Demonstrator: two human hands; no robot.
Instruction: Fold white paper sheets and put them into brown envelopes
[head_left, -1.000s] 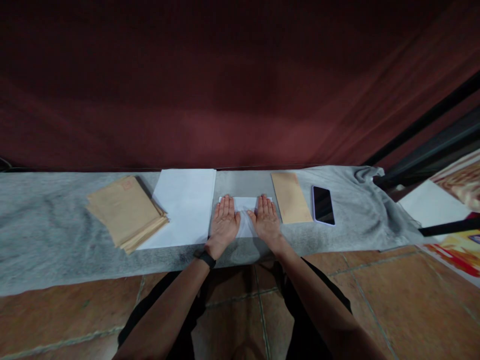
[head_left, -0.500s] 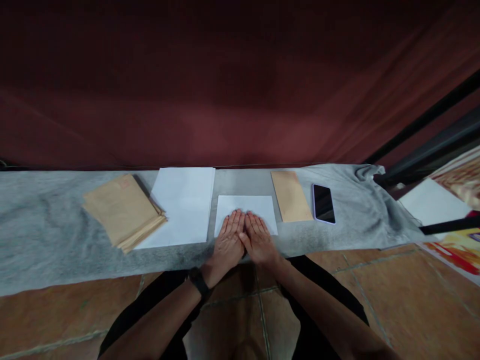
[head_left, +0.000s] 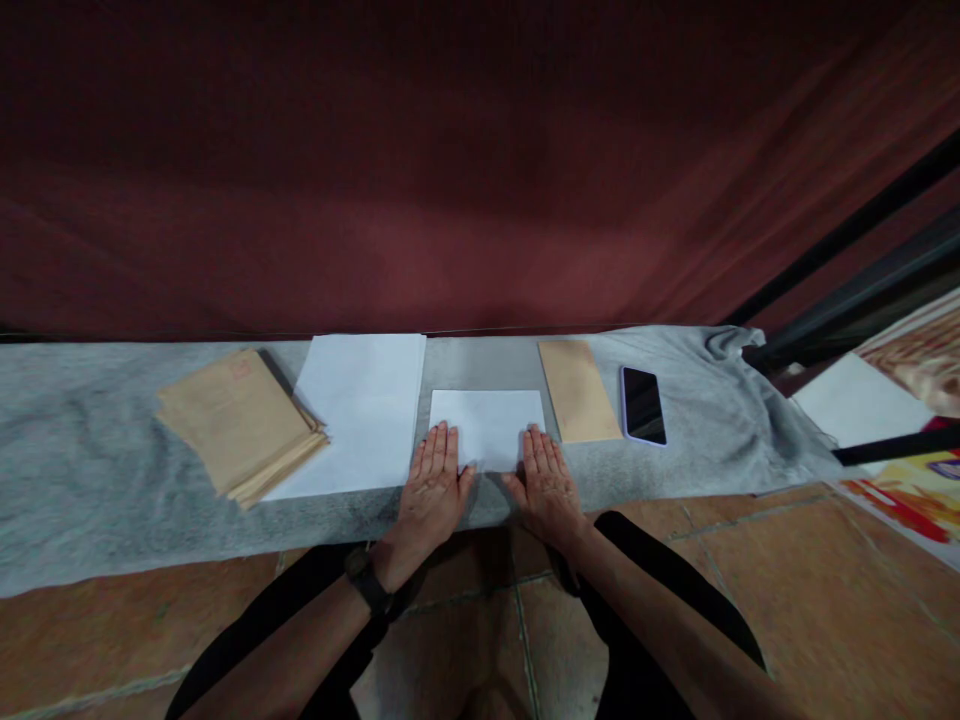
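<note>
A small white sheet of paper (head_left: pixel 489 425), which looks folded, lies flat on the grey cloth (head_left: pixel 480 362). My left hand (head_left: pixel 433 482) presses flat over its near left corner, fingers stretched out and thumb apart. Over the near right corner lies my right hand (head_left: pixel 547 485), likewise flat with its fingers extended. The middle of the paper shows between the two hands. Neither hand grasps anything. Left of the folded paper is a stack of larger white sheets (head_left: pixel 367 410). A single brown envelope (head_left: pixel 580 392) rests to the right.
A fanned pile of brown envelopes (head_left: pixel 236 415) overlaps the left edge of the white stack. Beyond the single envelope lies a phone (head_left: pixel 643 405) with a dark screen. A dark red curtain (head_left: pixel 450 250) hangs behind the bench. Printed sheets (head_left: pixel 900 490) and dark bars are at the right.
My hands have slid apart along the near edge of the folded paper, the left one leftward and the right one rightward. Before, they lay side by side at its middle.
</note>
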